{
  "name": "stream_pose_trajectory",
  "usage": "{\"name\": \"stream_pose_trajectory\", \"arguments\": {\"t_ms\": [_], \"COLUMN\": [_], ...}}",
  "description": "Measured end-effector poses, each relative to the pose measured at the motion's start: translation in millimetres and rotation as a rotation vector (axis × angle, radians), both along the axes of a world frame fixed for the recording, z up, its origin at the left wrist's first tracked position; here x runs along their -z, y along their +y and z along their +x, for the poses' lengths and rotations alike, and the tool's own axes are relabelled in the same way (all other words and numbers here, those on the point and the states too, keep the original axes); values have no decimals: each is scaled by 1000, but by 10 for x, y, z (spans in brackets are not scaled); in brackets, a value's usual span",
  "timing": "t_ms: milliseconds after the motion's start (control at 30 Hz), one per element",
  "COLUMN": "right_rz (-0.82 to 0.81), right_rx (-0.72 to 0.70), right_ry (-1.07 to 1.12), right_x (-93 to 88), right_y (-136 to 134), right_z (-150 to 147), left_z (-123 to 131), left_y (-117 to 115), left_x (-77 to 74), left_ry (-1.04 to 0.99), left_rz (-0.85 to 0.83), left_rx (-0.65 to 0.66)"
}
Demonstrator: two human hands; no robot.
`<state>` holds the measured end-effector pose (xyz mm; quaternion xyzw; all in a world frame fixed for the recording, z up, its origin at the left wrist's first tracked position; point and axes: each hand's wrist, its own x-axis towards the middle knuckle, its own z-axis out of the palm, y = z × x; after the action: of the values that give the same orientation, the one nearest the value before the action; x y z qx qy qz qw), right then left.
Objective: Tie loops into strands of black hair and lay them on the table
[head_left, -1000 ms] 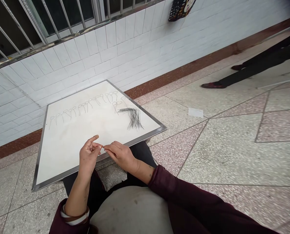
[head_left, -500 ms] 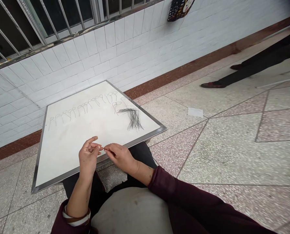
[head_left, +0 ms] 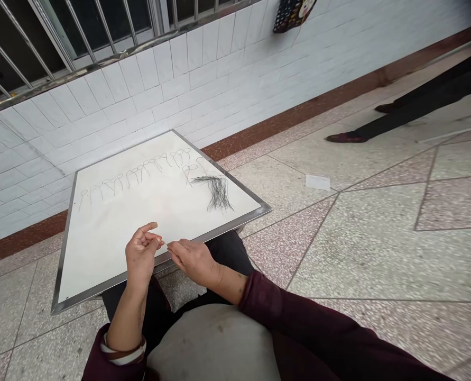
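Observation:
My left hand [head_left: 140, 256] is raised over the near edge of a white board with a metal rim [head_left: 112, 246]. Its thumb and a finger are pinched together while another finger stands out. My right hand [head_left: 195, 262] meets it from the right, its fingertips closed and pointing at the left fingertips. What the two pinches hold is too fine to make out. On the board lies a loose bundle of thin black strands [head_left: 218, 194]. Farther back, several single strands with looped ends [head_left: 140, 172] lie in a row.
The board rests over my knees near a white tiled wall [head_left: 148, 106]. Window bars [head_left: 80, 32] are above it. To the right, a white paper piece [head_left: 317, 182] lies on the floor. Another person's legs [head_left: 409, 114] are farther right, and a patterned bag [head_left: 293, 15] hangs on the wall.
My hands have drawn slightly apart: the left has shifted a little to the left, and the right hand's fingers have curled in more. The strands on the board have not moved.

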<state>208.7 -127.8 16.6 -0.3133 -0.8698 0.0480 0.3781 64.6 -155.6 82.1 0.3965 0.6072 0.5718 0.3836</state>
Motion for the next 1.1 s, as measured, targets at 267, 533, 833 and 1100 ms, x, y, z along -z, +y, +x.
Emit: {"name": "stream_pose_trajectory", "arguments": {"t_ms": [267,533,833,1100], "right_rz": [-78,-112,-415,-436], "right_rx": [15,-124,-40,-210], "right_ry": [-22,-68,73,212], "right_x": [32,104,263,-218], "right_y": [-65,-115,5,213], "right_z": [-9,58,499,117], "left_z": [-60,-393,-586,-396], "left_y": [-1,-45,-92,19], "left_x": [-5,-107,-248,-265], "left_ry": [-40,-8,92,106], "left_rz": [24,105,40,-52], "left_rx": [-57,-244,-238,-69]}}
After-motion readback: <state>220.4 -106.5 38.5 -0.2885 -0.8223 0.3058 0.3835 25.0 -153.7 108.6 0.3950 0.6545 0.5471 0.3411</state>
